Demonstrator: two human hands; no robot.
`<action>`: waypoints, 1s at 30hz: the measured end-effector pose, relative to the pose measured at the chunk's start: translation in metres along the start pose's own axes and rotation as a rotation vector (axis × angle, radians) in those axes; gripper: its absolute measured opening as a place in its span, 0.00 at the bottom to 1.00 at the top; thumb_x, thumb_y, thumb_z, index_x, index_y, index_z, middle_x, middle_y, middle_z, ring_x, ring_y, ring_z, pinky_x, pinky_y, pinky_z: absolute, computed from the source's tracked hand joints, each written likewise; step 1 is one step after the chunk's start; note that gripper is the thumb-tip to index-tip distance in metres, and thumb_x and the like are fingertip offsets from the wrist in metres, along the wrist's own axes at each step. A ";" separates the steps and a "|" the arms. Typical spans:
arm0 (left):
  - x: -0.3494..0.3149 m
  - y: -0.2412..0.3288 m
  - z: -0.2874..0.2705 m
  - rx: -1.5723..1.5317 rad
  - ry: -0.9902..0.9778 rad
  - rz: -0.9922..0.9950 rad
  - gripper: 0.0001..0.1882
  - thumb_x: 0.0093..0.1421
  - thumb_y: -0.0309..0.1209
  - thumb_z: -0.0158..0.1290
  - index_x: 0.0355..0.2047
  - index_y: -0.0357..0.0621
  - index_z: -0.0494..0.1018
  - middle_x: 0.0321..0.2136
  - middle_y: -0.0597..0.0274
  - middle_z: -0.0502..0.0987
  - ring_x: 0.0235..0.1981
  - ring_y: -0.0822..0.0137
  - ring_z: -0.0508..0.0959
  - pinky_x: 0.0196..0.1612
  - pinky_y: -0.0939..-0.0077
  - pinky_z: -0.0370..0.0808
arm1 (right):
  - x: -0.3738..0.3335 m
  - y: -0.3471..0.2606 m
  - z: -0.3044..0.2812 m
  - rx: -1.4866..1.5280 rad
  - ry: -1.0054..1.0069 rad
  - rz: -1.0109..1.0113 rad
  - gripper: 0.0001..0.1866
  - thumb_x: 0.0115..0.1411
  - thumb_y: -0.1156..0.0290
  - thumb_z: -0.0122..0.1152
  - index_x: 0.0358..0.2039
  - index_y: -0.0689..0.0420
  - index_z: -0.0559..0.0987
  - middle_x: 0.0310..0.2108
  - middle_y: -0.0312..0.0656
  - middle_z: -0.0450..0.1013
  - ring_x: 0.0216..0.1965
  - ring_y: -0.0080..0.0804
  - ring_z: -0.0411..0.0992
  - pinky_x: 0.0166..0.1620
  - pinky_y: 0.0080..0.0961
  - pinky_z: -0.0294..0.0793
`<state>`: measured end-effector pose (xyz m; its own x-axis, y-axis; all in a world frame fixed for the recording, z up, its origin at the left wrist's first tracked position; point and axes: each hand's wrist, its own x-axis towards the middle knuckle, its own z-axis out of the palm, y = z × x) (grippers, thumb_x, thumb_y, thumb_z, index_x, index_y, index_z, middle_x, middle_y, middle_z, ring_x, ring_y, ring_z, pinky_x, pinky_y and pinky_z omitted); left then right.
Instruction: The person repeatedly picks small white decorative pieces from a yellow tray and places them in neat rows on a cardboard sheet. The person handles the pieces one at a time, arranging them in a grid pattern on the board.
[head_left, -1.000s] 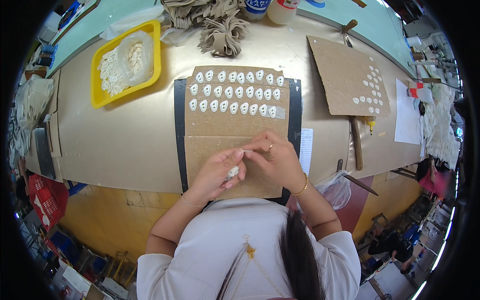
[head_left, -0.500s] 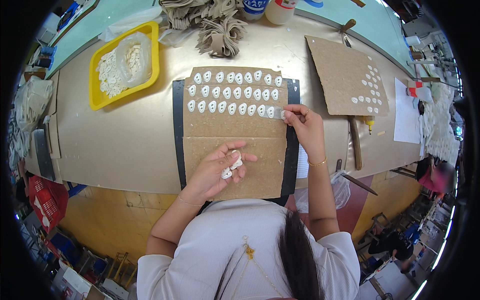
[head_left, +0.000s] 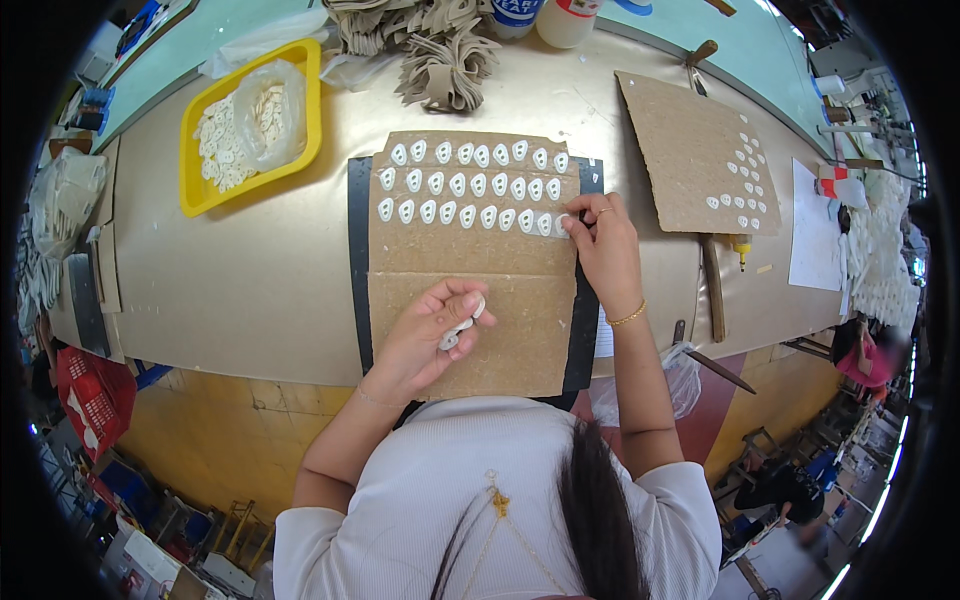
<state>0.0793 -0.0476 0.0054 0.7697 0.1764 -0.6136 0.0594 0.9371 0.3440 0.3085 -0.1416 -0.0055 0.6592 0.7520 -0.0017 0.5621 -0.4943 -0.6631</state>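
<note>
A brown cardboard sheet (head_left: 470, 255) lies before me over a black board (head_left: 358, 235). It bears three rows of small white rounded-triangular pieces with dark holes (head_left: 489, 217). At the right end of the lowest row, the closed fingertips of my right hand (head_left: 607, 250) press on a white piece (head_left: 561, 226), which they partly cover. Above the sheet's lower half, my left hand (head_left: 425, 335) is curled around several loose white pieces (head_left: 457, 333). One stands up between its thumb and fingers.
At the left is a yellow tray (head_left: 190, 185) holding many white pieces, some in a clear bag. Bundled beige strips (head_left: 445, 75) and bottles (head_left: 567, 22) stand at the back. To the right are another cardboard sheet (head_left: 670, 150), a wooden-handled tool (head_left: 712, 290) and a pointed blade (head_left: 722, 370).
My right hand has shifted slightly left, bringing its piece against the row's end. My left fingers have curled inward, lifting one piece up by the thumb.
</note>
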 end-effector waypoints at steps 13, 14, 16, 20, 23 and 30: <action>0.003 -0.009 -0.004 -0.210 -0.156 0.006 0.10 0.64 0.35 0.51 0.41 0.44 0.65 0.25 0.60 0.73 0.15 0.76 0.66 0.16 0.87 0.61 | -0.033 -0.038 0.014 1.002 -0.747 0.003 0.07 0.56 0.74 0.65 0.33 0.61 0.76 0.34 0.37 0.70 0.32 0.20 0.70 0.37 0.16 0.69; 0.003 -0.010 -0.003 -0.223 -0.170 0.002 0.10 0.65 0.35 0.50 0.40 0.44 0.65 0.25 0.61 0.73 0.16 0.76 0.67 0.16 0.87 0.61 | -0.034 -0.036 0.015 1.113 -0.765 0.049 0.06 0.56 0.76 0.64 0.33 0.62 0.76 0.36 0.38 0.71 0.33 0.21 0.70 0.39 0.16 0.70; 0.001 -0.008 0.005 -0.131 -0.092 0.011 0.09 0.66 0.36 0.48 0.39 0.44 0.66 0.25 0.60 0.73 0.17 0.75 0.68 0.18 0.86 0.63 | -0.032 -0.039 0.005 1.070 -0.648 0.204 0.06 0.57 0.74 0.64 0.30 0.61 0.75 0.35 0.38 0.74 0.32 0.18 0.72 0.35 0.15 0.70; 0.000 -0.005 0.009 -0.061 -0.013 -0.010 0.09 0.68 0.36 0.45 0.37 0.44 0.66 0.27 0.59 0.74 0.21 0.73 0.70 0.22 0.83 0.66 | -0.022 -0.016 0.000 0.750 -0.145 0.067 0.06 0.56 0.75 0.64 0.27 0.61 0.74 0.35 0.41 0.78 0.31 0.20 0.75 0.32 0.15 0.72; 0.001 -0.006 0.006 -0.056 -0.033 -0.029 0.08 0.68 0.34 0.44 0.36 0.44 0.66 0.29 0.58 0.74 0.23 0.72 0.71 0.24 0.82 0.67 | -0.002 -0.003 -0.012 0.228 0.091 -0.041 0.04 0.56 0.79 0.62 0.29 0.64 0.76 0.33 0.42 0.78 0.30 0.22 0.75 0.33 0.18 0.74; 0.002 -0.003 0.004 -0.132 -0.053 0.008 0.06 0.67 0.30 0.43 0.40 0.41 0.66 0.32 0.55 0.75 0.29 0.68 0.75 0.31 0.78 0.73 | 0.022 0.010 0.004 -0.093 0.264 -0.342 0.04 0.52 0.79 0.62 0.30 0.60 0.78 0.31 0.41 0.76 0.29 0.37 0.75 0.33 0.27 0.74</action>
<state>0.0830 -0.0512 0.0058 0.8024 0.1712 -0.5718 -0.0283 0.9678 0.2500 0.3265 -0.1279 -0.0149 0.5259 0.7478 0.4053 0.8046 -0.2828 -0.5222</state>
